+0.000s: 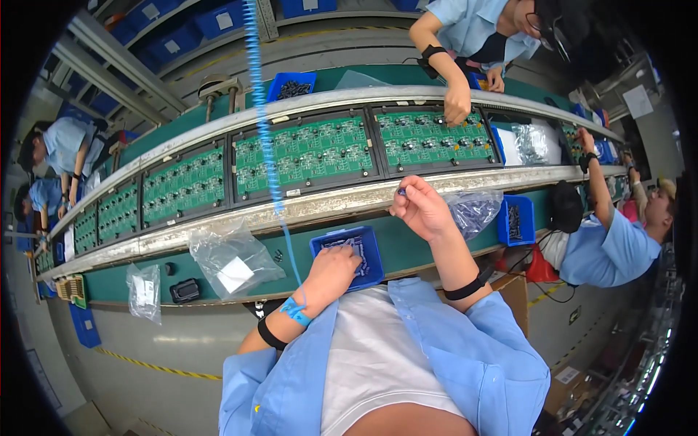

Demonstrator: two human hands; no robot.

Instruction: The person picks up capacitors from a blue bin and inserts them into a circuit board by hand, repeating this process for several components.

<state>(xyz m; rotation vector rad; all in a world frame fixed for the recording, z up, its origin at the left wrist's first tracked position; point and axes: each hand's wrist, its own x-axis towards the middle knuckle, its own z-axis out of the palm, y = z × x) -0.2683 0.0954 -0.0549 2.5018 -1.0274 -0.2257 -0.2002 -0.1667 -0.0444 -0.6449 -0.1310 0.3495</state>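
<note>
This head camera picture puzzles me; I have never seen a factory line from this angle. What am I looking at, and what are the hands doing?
The camera sits on a worker's head and looks down, so the round lens bends straight edges. The two forearms in light blue sleeves rising from the lower edge are that person's own. The left hand reaches into a small blue plastic bin of little dark parts. The right hand is raised, pinching a tiny part at its fingertips. Beyond them, a long conveyor carries green circuit boards in dark frames. Clear plastic bags lie on the green bench. Other workers sit around the line.
</note>
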